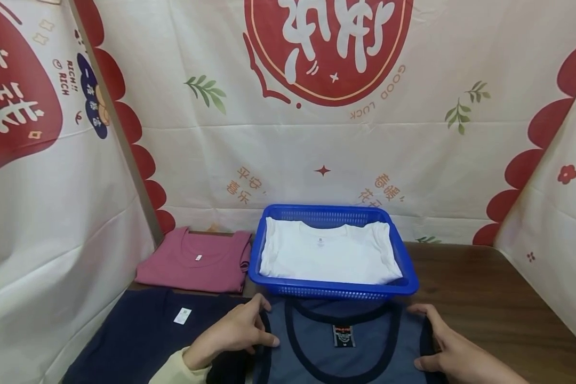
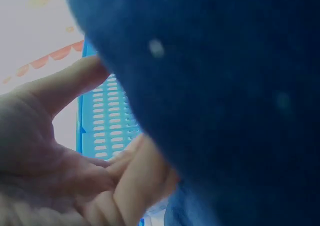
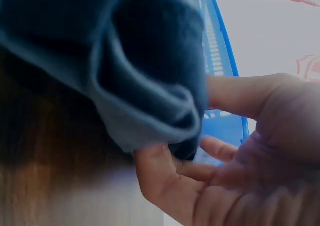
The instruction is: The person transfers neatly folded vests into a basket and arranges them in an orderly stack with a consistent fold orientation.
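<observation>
A grey-blue shirt (image 1: 317, 341) with a dark neckband and a black label lies folded in front of the blue basket (image 1: 333, 288). My left hand (image 1: 237, 330) grips its left edge, thumb on top and fingers at the side. At the opposite edge my right hand (image 1: 453, 349) pinches the cloth; in the right wrist view the folded layers of the shirt (image 3: 145, 100) hang between thumb and fingers. The left wrist view has the dark cloth (image 2: 215, 95) close to the camera beside the left hand (image 2: 70, 166). A white folded shirt (image 1: 326, 253) lies inside the basket.
Left of the basket lies a folded pink shirt (image 1: 197, 261). Nearer, a navy shirt (image 1: 149, 330) with a white tag lies beside my left hand. Brown tabletop (image 1: 480, 288) shows at the right. Printed white cloth (image 1: 293, 154) hangs behind and at both sides.
</observation>
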